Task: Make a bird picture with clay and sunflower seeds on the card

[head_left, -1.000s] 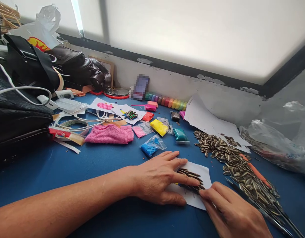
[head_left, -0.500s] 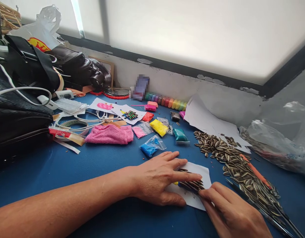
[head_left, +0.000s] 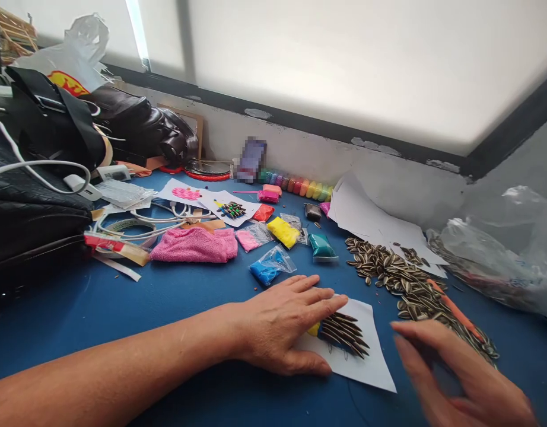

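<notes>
- Sunflower seeds (head_left: 347, 335), head view: overlapping in slanting rows on a white sheet (head_left: 375, 362), tips toward the right, beside a yellow patch (head_left: 314, 329) partly covered by the left hand (head_left: 289, 329). Two small drawn loops (head_left: 345, 354) lie just below the rows.
- Step in hand, as judged from this layout: bedding the seeds in rows. It is best done with the sheet held flat to the surface (head_left: 167, 290), the seeds at one common slant, and each pressed at its base so that its neighbours are not tipped.
- Left hand: palm down, fingers spread apart, thumb extended. It rests on the near-left part of the sheet, clamped on nothing; it serves, it seems, as a weight. Fingers are best kept off the pointed seed tips.
- Right hand (head_left: 469, 370): blurred, just right of the sheet and apart from it. Thumb and index finger curve toward each other, with a gap behind their tips; whether the tips meet cannot be told, and no seed is visible between them.
- Loose seed pile (head_left: 402, 279): beyond the right hand, with an orange tool (head_left: 455, 311) lying across it. Light, single picks would probably suit such slim, smooth pieces.
</notes>
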`<state>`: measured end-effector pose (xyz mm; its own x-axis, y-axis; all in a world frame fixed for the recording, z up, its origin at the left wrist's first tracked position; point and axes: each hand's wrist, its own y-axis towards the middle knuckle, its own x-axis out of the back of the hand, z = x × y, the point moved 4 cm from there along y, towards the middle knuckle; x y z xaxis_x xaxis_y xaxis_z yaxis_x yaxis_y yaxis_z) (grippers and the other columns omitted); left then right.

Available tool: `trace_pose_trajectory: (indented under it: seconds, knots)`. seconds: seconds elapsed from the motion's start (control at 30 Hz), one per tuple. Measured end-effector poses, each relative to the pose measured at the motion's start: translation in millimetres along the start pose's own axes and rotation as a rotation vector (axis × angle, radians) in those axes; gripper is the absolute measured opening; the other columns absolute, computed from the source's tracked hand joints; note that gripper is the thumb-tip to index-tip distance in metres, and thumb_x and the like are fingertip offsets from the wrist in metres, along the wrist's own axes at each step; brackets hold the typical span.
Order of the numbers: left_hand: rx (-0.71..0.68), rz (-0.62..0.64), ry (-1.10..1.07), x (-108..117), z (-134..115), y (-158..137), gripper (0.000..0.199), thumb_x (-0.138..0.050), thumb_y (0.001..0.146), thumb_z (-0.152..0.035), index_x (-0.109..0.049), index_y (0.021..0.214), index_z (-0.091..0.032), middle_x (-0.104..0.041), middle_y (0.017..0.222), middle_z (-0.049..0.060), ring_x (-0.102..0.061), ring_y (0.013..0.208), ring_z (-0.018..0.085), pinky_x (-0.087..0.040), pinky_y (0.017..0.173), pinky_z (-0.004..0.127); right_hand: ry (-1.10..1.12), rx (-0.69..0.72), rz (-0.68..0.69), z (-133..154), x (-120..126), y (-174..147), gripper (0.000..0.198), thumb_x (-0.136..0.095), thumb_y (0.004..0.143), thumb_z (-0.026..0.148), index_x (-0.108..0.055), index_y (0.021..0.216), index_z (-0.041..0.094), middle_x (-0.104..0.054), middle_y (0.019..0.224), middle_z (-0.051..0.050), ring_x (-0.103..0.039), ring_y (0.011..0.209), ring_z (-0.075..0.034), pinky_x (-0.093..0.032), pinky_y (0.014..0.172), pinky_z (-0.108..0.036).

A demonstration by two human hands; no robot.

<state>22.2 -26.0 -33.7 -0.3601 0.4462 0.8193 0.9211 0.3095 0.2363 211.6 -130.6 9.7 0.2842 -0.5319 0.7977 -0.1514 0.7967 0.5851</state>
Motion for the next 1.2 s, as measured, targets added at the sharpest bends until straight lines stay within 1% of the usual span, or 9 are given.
trace_pose_trajectory:
  seconds: [0.1, 0.2, 0.33, 0.47, 0.6, 0.7, 0.83, 0.97, 1.2]
  knots:
    - [0.013, -0.001, -0.023, 0, 1, 0, 0.086, -0.063, 0.084, -0.056, -0.029, 0.153, -0.017, -0.038, 0.154, 0.014, -0.028, 0.145, 0.037, -0.024, 0.117, 0.054, 0.026, -0.099, 0.039, -5, -4, 7, 0.015, -0.055, 0.093, 0.035, -0.065, 0.101, 0.027, -0.074, 0.081, 0.001, -0.070, 0.060, -0.014, -0.052, 0.045, -0.019]
    - [0.024, -0.007, -0.035, 0, 1, -1, 0.087, -0.064, 0.083, -0.057, -0.030, 0.152, -0.017, -0.034, 0.155, 0.017, -0.027, 0.145, 0.036, -0.022, 0.118, 0.055, 0.020, -0.126, 0.051, -11, -8, 11, 0.018, -0.053, 0.093, 0.037, -0.066, 0.098, 0.026, -0.075, 0.080, 0.001, -0.071, 0.060, -0.015, -0.051, 0.042, -0.019]
    - [0.023, -0.053, -0.083, 6, -3, 0, 0.085, -0.068, 0.081, -0.049, -0.032, 0.151, -0.017, -0.033, 0.155, 0.017, -0.028, 0.146, 0.034, -0.023, 0.118, 0.052, -0.021, -0.099, 0.065, -21, -15, 7, 0.018, -0.048, 0.094, 0.030, -0.065, 0.099, 0.024, -0.075, 0.089, -0.002, -0.073, 0.073, -0.017, -0.057, 0.056, -0.021]
    - [0.023, -0.199, -0.144, 22, -5, 1, 0.065, -0.062, 0.083, -0.026, -0.042, 0.145, -0.015, -0.044, 0.149, 0.015, -0.037, 0.141, 0.027, -0.033, 0.116, 0.042, -0.075, -0.013, 0.061, -24, -23, 2, 0.019, -0.046, 0.095, 0.026, -0.063, 0.104, 0.023, -0.073, 0.101, -0.005, -0.073, 0.089, -0.018, -0.060, 0.073, -0.024]
    - [0.050, -0.344, 0.002, 37, 5, 1, 0.044, -0.048, 0.087, -0.009, -0.056, 0.129, -0.012, -0.057, 0.134, 0.014, -0.053, 0.125, 0.023, -0.044, 0.107, 0.039, -0.178, 0.062, 0.070, -27, -31, -2, 0.028, -0.045, 0.095, 0.025, -0.061, 0.118, 0.021, -0.073, 0.113, -0.008, -0.072, 0.101, -0.020, -0.060, 0.082, -0.031]
    - [0.103, -0.381, 0.134, 40, 17, 1, 0.039, -0.044, 0.087, -0.005, -0.061, 0.121, -0.013, -0.063, 0.124, 0.014, -0.058, 0.116, 0.024, -0.050, 0.098, 0.041, -0.209, 0.080, 0.112, -30, -38, -6, 0.034, -0.043, 0.096, 0.023, -0.058, 0.126, 0.018, -0.072, 0.118, -0.008, -0.070, 0.106, -0.022, -0.061, 0.084, -0.033]
    - [0.154, -0.345, 0.220, 39, 31, 1, 0.036, -0.045, 0.088, -0.006, -0.063, 0.118, -0.013, -0.064, 0.119, 0.014, -0.057, 0.115, 0.025, -0.049, 0.099, 0.043, -0.194, 0.086, 0.130, -31, -42, -7, 0.035, -0.041, 0.096, 0.023, -0.058, 0.127, 0.018, -0.073, 0.119, -0.007, -0.070, 0.107, -0.021, -0.060, 0.087, -0.034]
    - [0.212, -0.315, 0.227, 40, 35, -1, 0.032, -0.048, 0.090, -0.011, -0.064, 0.118, -0.014, -0.063, 0.121, 0.013, -0.055, 0.117, 0.025, -0.048, 0.101, 0.043, -0.185, 0.096, 0.094, -27, -39, -6, 0.034, -0.041, 0.097, 0.023, -0.059, 0.125, 0.017, -0.073, 0.117, -0.007, -0.071, 0.105, -0.020, -0.061, 0.085, -0.031]
    - [0.163, -0.204, 0.073, 42, 14, 1, 0.031, -0.055, 0.093, -0.022, -0.064, 0.121, -0.013, -0.062, 0.124, 0.012, -0.055, 0.118, 0.025, -0.047, 0.103, 0.041, -0.221, 0.112, 0.079, -25, -37, -7, 0.034, -0.040, 0.098, 0.024, -0.057, 0.127, 0.016, -0.073, 0.117, -0.008, -0.071, 0.104, -0.019, -0.061, 0.085, -0.031]
